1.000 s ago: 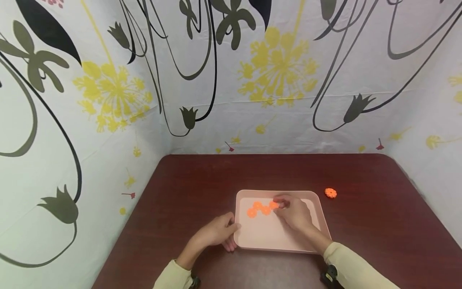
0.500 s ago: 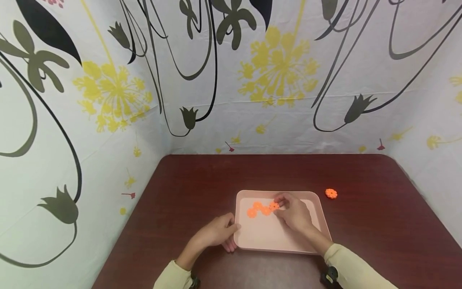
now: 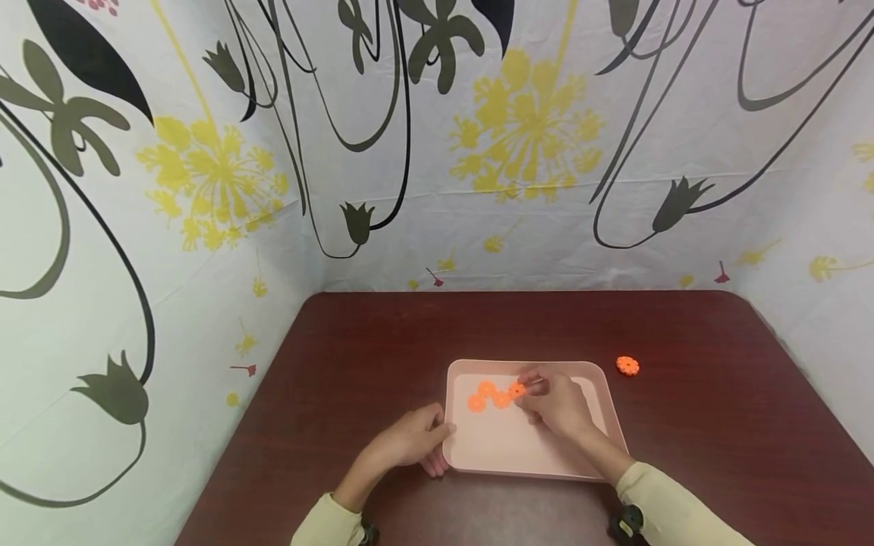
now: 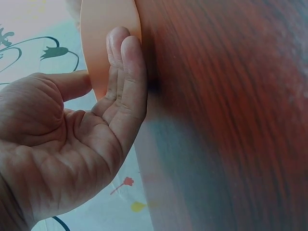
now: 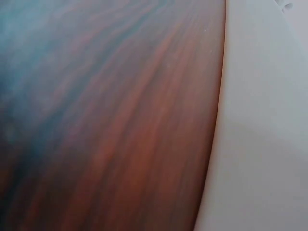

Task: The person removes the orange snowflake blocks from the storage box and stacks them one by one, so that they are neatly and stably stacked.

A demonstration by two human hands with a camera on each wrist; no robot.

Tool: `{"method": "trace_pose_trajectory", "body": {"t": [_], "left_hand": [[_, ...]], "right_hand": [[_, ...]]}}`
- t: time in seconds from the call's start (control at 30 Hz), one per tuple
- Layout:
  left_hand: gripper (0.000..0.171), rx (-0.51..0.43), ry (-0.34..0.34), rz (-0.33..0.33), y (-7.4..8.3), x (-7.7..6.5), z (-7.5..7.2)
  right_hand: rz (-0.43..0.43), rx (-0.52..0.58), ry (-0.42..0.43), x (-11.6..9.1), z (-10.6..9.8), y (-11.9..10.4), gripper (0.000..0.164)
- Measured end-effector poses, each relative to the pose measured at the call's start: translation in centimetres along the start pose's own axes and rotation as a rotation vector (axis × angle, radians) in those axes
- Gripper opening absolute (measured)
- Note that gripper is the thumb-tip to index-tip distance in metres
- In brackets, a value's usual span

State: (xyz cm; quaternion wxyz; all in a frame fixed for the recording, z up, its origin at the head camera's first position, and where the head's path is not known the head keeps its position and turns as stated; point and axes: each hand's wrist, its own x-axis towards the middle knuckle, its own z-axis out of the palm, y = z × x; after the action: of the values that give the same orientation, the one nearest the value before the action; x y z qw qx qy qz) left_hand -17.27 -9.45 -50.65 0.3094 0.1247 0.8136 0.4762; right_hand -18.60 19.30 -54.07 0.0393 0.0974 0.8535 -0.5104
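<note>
In the head view, a shallow pink tray [image 3: 532, 459] lies on the table. My left hand [image 3: 408, 435] holds its left rim. In the left wrist view, the thumb of the left hand [image 4: 86, 120] is at one side of the tray wall [image 4: 108, 17] and the fingers at the other. Over the tray, my right hand [image 3: 558, 402] pinches an orange flower-shaped piece [image 3: 517, 389] between thumb and fingers. Several similar orange pieces [image 3: 476, 403] form a zigzag row to its left. The held piece touches or nearly touches the nearest one [image 3: 501, 400]; I cannot tell which.
One more orange flower-shaped piece [image 3: 627, 366] lies on the dark red wooden table [image 3: 382, 334], beyond the tray's right side. Patterned white cloth [image 3: 423, 167] hangs behind and beside the table. The right wrist view has only tabletop [image 5: 120, 125] and a pale surface [image 5: 264, 144].
My right hand has tilted the held piece and shifted it slightly left, towards the row, which has barely moved. My left hand has stayed at the tray's rim.
</note>
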Motion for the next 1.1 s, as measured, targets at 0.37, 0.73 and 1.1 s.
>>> {"method": "trace_pose_trajectory", "body": {"t": [0.37,0.73,1.1], "left_hand": [[0.022,0.005,0.009,-0.009,-0.2,0.0,0.1],[0.021,-0.003,0.003,-0.007,0.2,-0.2,0.0],[0.022,-0.018,0.000,-0.005,-0.2,0.0,0.0]], "right_hand": [[0.043,0.276,-0.104,-0.2,-1.4,0.6,0.038],[-0.052,0.252,-0.169,-1.2,-4.5,0.3,0.039],[-0.075,0.353,-0.097,-2.6,-7.6,0.2,0.053]]}}
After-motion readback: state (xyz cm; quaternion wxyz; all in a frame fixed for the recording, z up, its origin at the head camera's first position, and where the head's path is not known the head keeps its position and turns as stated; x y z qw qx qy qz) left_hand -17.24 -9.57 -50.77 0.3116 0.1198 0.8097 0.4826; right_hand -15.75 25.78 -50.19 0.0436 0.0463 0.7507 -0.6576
